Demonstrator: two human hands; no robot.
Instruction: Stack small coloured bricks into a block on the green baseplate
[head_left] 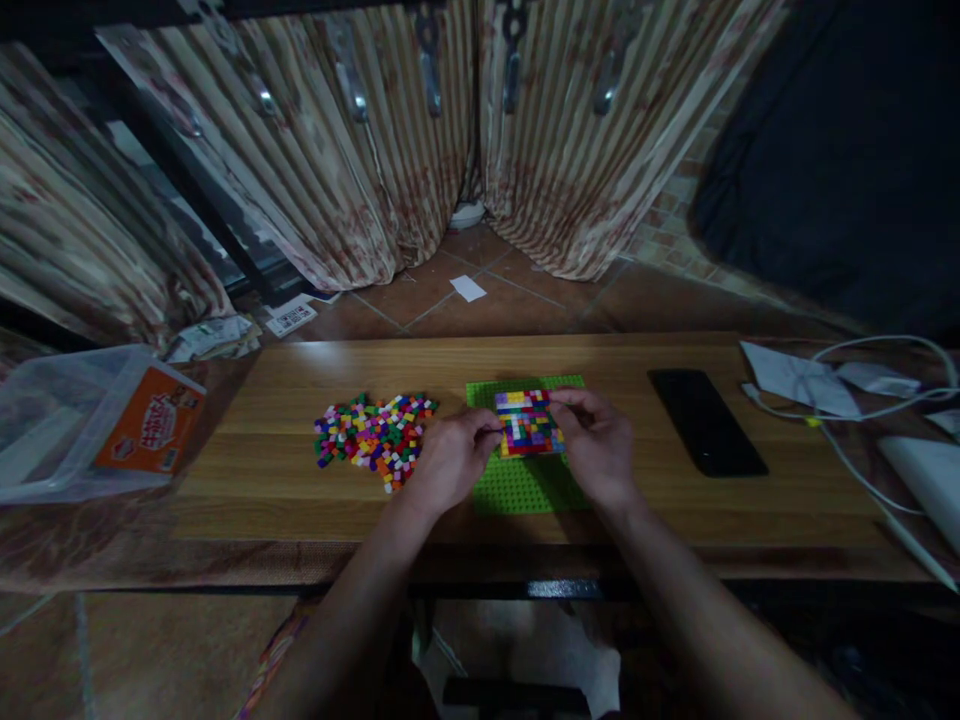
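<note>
A multicoloured block of small toy bricks (529, 424) sits above the middle of a green studded baseplate (517, 490); whether it is pressed onto the studs I cannot tell. My left hand (454, 455) has its fingers closed at the left edge of the block, thumb and forefinger pinched together there. On the opposite edge, my right hand (596, 440) grips the block between thumb and fingers. Just left of my left hand lies a loose pile of small bricks (375, 432) in many colours.
A black phone (706, 420) lies on the wooden board (285, 500) to the right. Beyond it are white cables (862, 470) and a white charger (877, 378). At the far left stands a clear plastic box (67, 420) with an orange label. Curtains (420, 150) hang behind.
</note>
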